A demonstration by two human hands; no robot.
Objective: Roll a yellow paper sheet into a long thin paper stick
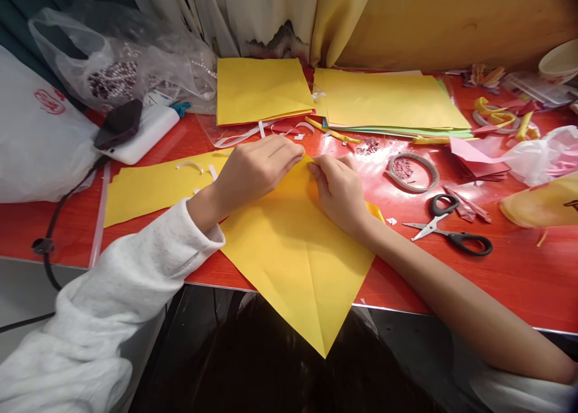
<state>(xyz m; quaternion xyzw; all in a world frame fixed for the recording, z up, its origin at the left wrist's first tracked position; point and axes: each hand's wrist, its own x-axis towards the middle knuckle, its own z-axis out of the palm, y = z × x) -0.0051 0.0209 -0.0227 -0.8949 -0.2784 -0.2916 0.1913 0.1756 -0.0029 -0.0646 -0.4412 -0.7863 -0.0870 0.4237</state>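
Note:
A yellow sheet of paper (298, 250) lies cornerwise before me, its near corner hanging past the table edge. A crease runs down it towards that corner. At its far corner, my left hand (259, 169) pinches the paper with the fingers closed. Close beside it, my right hand (338, 187) grips the same far end between thumb and fingers. The fingers partly hide that corner. Under my left wrist, yellow paper strips (149, 187) lie on the table. Scissors (440, 226) with black handles rest open to the right of my right hand.
Stacks of yellow sheets (264, 91) and mixed coloured sheets (392, 100) lie at the back of the red table (533, 280). A roll of tape (413, 172) sits near the scissors. At left are a power bank (144, 133), a black cable (56, 220) and plastic bags (40, 130).

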